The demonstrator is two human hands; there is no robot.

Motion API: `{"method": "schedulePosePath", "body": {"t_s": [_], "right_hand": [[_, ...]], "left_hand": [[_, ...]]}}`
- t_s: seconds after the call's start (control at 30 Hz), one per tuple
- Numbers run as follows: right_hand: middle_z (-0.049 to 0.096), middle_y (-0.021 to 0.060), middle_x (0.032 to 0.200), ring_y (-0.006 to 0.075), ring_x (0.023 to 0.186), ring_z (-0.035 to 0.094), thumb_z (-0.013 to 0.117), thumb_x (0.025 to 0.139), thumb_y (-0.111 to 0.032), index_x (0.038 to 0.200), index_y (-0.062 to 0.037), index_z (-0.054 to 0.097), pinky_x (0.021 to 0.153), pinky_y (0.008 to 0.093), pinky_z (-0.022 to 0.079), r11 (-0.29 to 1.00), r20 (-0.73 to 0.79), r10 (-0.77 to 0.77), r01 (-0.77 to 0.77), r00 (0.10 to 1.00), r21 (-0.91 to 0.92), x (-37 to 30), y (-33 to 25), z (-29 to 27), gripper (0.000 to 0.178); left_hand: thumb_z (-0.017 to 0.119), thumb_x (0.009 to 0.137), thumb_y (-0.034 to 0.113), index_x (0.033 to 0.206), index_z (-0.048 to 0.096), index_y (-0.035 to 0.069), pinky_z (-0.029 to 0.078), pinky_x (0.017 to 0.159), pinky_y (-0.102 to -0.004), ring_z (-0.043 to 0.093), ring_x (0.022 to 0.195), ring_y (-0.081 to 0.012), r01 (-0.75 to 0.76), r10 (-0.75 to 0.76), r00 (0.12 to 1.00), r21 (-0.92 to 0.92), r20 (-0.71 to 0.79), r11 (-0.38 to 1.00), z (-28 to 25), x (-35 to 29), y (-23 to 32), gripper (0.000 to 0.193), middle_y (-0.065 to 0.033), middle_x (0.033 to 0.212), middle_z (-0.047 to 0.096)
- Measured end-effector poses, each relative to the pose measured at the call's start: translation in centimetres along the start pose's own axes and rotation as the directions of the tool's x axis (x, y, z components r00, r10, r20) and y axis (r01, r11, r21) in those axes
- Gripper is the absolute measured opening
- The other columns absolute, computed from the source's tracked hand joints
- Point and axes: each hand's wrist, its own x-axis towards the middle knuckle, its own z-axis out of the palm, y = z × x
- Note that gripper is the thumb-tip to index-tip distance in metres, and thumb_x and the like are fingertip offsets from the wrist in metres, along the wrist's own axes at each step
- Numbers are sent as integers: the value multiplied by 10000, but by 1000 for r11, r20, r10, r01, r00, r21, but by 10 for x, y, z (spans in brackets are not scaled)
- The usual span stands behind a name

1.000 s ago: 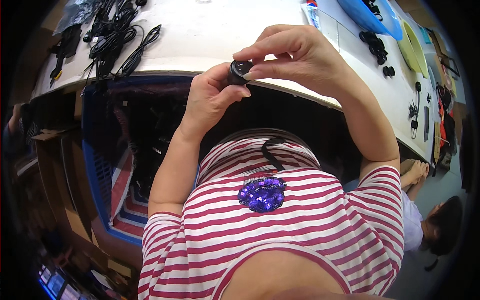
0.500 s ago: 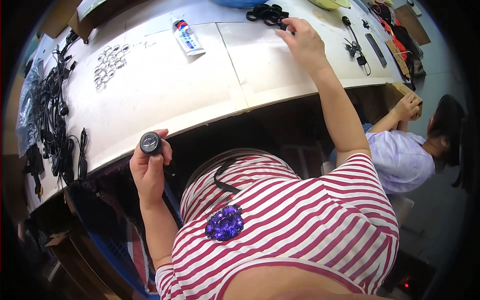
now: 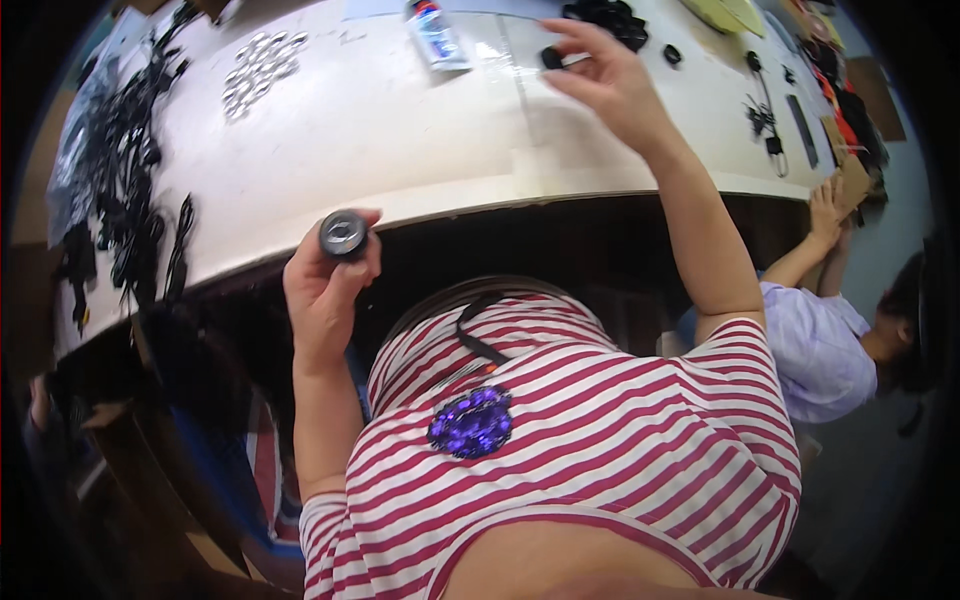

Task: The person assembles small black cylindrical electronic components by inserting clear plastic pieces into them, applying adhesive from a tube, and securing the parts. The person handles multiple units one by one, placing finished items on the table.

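My left hand [image 3: 325,290] is closed round a black cylindrical part [image 3: 344,235], its round end facing up, just off the table's front edge. Over the far part of the white table, my right hand [image 3: 605,85] pinches a small black ring [image 3: 551,58] between thumb and fingers. Just behind that hand lies a pile of black rings [image 3: 610,20], partly covered by my fingers. One loose black ring [image 3: 672,54] rests to the right of the pile. A white and blue tube [image 3: 438,38] lies left of my right hand.
Several small silver rings [image 3: 262,70] lie grouped at the far left of the table [image 3: 400,140]. Bundled black cables [image 3: 135,190] line its left edge. A corded black device [image 3: 765,110] lies at the right. A co-worker [image 3: 815,340] sits at the right, hands on cardboard.
My right hand has drawn away from the pile with a black ring in its fingers. One ring now lies apart from the pile. The whole view has shifted.
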Motion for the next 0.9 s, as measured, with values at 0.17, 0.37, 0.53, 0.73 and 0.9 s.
{"method": "schedulePosePath", "body": {"t_s": [0.17,0.37,0.53,0.73,0.9], "right_hand": [[624,79,940,180,826,602,646,779,-134,1024,-56,580,748,291,478,964,327,-251,267,911,-4,5,-50,100,265],[616,110,940,273,945,567,663,739,-224,971,-69,567,813,352,437,876,429,-279,411,859,-254,19,-54,128,295],[604,78,986,259,908,561,640,739,-255,1045,-86,573,878,399,361,759,334,-482,576,810,-304,18,-48,129,355],[630,82,875,199,882,577,691,719,-180,958,-71,642,768,321,454,900,442,-356,430,823,-76,24,-74,124,267],[620,65,924,175,886,573,705,697,-94,1039,-47,622,797,283,441,896,532,-433,413,728,165,5,-104,125,355]], "left_hand": [[633,806,309,1088,516,-55,305,575,-225,402,631,-97,-25,26,1000,33,-11,999,-9,-9,10,475,-26,689,491],[624,816,302,1096,514,-55,302,570,-217,391,625,-88,-64,65,995,10,-73,998,-27,-20,12,467,-24,689,487],[601,813,156,1077,545,-43,335,568,-183,440,647,-59,-28,27,996,-16,-86,999,-35,-19,14,335,-5,735,527],[604,811,124,1085,550,-32,331,580,-168,437,650,-46,50,-39,991,83,-129,995,-32,-14,12,320,16,733,529],[598,822,73,1055,560,7,431,636,-189,515,692,-59,29,-14,995,147,-102,989,-37,-12,7,245,1,788,582]]}}
